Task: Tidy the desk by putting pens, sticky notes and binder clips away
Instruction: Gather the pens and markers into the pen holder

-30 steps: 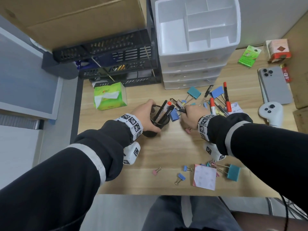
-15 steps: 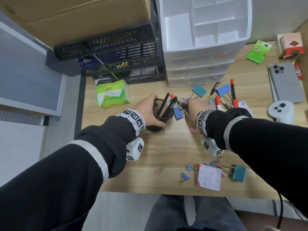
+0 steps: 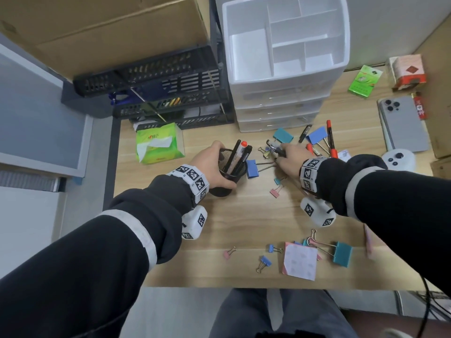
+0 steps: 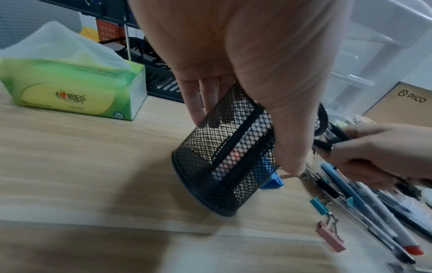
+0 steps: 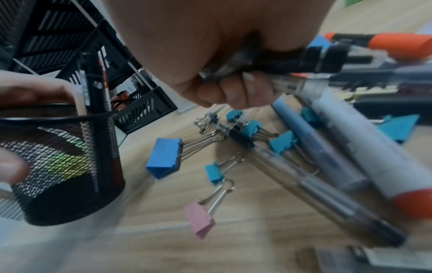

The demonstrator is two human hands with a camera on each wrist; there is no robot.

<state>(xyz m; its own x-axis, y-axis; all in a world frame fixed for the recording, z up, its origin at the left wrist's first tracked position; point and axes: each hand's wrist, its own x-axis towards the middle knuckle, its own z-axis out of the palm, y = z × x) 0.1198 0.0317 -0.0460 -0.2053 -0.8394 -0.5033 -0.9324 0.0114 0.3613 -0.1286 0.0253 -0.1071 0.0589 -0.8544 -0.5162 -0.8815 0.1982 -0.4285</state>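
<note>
Two hands work side by side over the wooden desk (image 3: 244,215) in the head view: the left hand (image 3: 212,164) wraps its fingers and thumb around a black mesh pen cup (image 3: 229,172), tilted toward the right hand (image 3: 289,158), which closes around a bundle of dark pens (image 3: 274,148) whose ends stick out beyond its fingers. A large blue binder clip (image 3: 251,168) lies between the two hands, just beside the cup; a small pink clip (image 3: 275,191) lies nearer the person than the right hand, and red-capped markers (image 3: 330,140) lie scattered beyond that wrist. Close to the desk's near edge, well apart from both hands, sit a sticky-note pad (image 3: 301,262) and a teal clip (image 3: 343,253). From the left wrist, the left hand (image 4: 245,55) grips the pen cup (image 4: 226,166) from above, its base edge on the desk and its mouth leaning toward the right hand (image 4: 378,153); a green tissue pack (image 4: 70,88) stands on the opposite side. From the right wrist, the right hand (image 5: 210,64) curls tightly around the pens (image 5: 292,61), with the cup (image 5: 63,162) off to its thumb side and blue (image 5: 164,157) and pink (image 5: 198,219) clips lying on the desk below the fist.
</note>
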